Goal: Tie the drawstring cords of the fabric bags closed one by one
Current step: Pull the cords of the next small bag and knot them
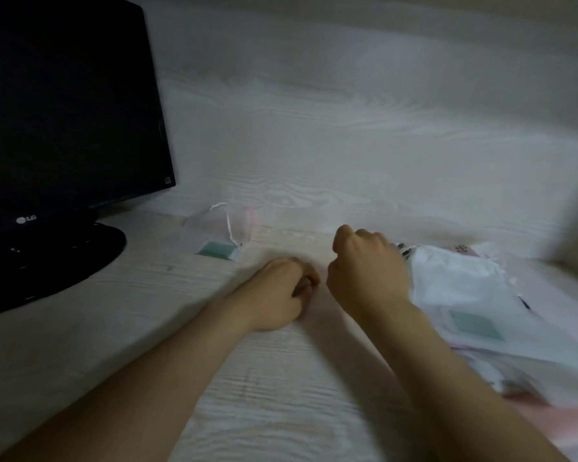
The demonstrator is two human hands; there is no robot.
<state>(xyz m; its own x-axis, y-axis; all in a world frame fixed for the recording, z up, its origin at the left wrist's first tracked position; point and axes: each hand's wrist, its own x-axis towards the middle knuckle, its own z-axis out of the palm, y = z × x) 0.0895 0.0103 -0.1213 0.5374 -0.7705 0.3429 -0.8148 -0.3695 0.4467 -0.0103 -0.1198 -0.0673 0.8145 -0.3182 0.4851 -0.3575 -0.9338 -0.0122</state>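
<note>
A pile of white sheer fabric bags (471,295) with green labels lies at the right of the desk. My right hand (367,271) is curled at the pile's left edge and seems to grip the top bag's edge; blur hides any cord. My left hand (281,291) rests on the desk just left of it, fingers curled in, nothing visible in them. One small sheer bag (222,233) with a white cord and a green label lies apart, farther back and to the left, near the monitor's foot.
A black monitor (64,105) on a round black base (47,258) stands at the left. The desk (281,395) is pale wood grain, with a pale wall behind. Something pink (561,425) shows at the lower right corner.
</note>
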